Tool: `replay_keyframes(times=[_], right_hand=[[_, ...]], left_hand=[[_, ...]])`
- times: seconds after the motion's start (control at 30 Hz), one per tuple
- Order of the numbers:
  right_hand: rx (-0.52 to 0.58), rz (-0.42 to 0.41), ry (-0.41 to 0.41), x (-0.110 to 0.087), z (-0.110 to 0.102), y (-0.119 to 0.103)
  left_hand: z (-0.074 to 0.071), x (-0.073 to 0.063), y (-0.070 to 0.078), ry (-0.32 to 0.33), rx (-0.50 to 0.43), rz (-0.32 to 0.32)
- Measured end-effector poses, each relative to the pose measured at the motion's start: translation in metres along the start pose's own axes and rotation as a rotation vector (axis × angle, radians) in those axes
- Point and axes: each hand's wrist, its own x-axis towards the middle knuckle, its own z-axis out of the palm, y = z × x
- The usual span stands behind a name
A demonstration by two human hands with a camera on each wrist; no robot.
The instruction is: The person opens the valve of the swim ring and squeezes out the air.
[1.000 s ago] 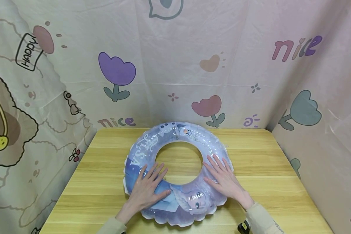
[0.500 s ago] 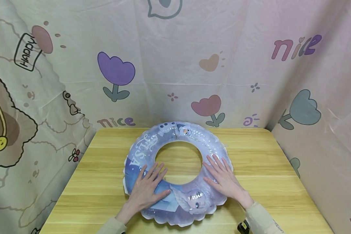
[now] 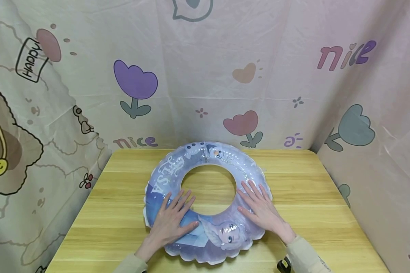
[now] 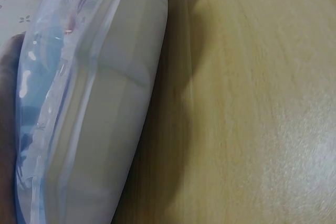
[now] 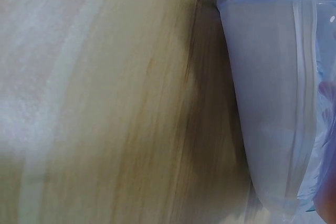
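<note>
An inflated swim ring (image 3: 222, 212) lies flat on the wooden table, printed in blue and lilac with a cartoon face and the letters ELSA. On its left front part rests my left hand (image 3: 172, 220), palm down with fingers spread. My right hand (image 3: 261, 210) lies the same way on the ring's right side. In the left wrist view the ring's pale side wall (image 4: 115, 98) and seam stand beside a sliver of the hand. The right wrist view shows the opposite side wall (image 5: 268, 87) close up, with fingertips at the right edge.
The wooden table (image 3: 116, 212) reaches back to a hanging cloth (image 3: 191, 68) printed with flowers and words. More printed cloth hangs at the left and right. A black device (image 3: 284, 264) sits at the right wrist.
</note>
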Motion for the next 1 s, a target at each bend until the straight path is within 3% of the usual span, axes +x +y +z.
replay_keyframes(times=[0.3, 0.53, 0.73, 1.0], right_hand=[[-0.039, 0.011, -0.055, 0.007, -0.015, -0.003], [-0.012, -0.048, -0.078, 0.006, -0.026, -0.035], [-0.015, -0.068, -0.099, 0.002, -0.018, -0.049], [-0.01, -0.088, -0.011, -0.006, -0.004, -0.047]], left_hand=[[-0.009, 0.005, 0.003, -0.02, -0.004, 0.0], [-0.021, -0.003, 0.021, 0.047, 0.037, 0.086], [-0.018, -0.007, 0.01, 0.048, 0.068, 0.071], [-0.008, -0.014, 0.001, 0.052, 0.089, 0.084]])
